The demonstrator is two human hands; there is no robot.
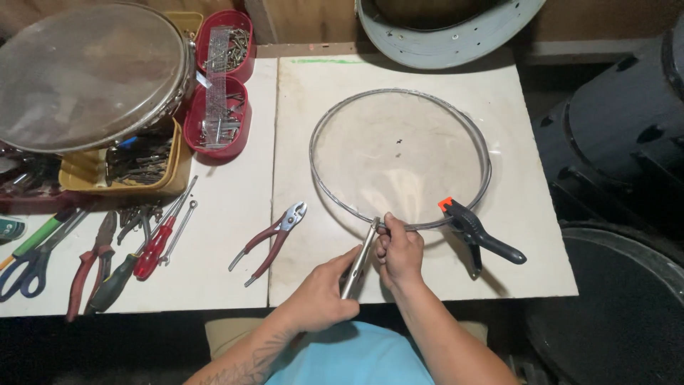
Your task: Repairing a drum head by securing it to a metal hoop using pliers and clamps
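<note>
Near the tabletop's (499, 107) front edge, the right hand (400, 251) pinches the hoop's (335, 117) rim to steady it while the left hand (322, 292) grips a metal tool (361, 258) against that rim, a clamp (479, 235) pinning the hoop beside them.

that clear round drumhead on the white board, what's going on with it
A person works at the near edge of a clear drumhead lying flat on a white board. The left hand holds a metal plier-like tool whose tip meets the hoop, while the right hand pinches the rim beside it. A black spring clamp with orange tips grips the rim to the right. Red-handled pliers lie unused to the left.
</note>
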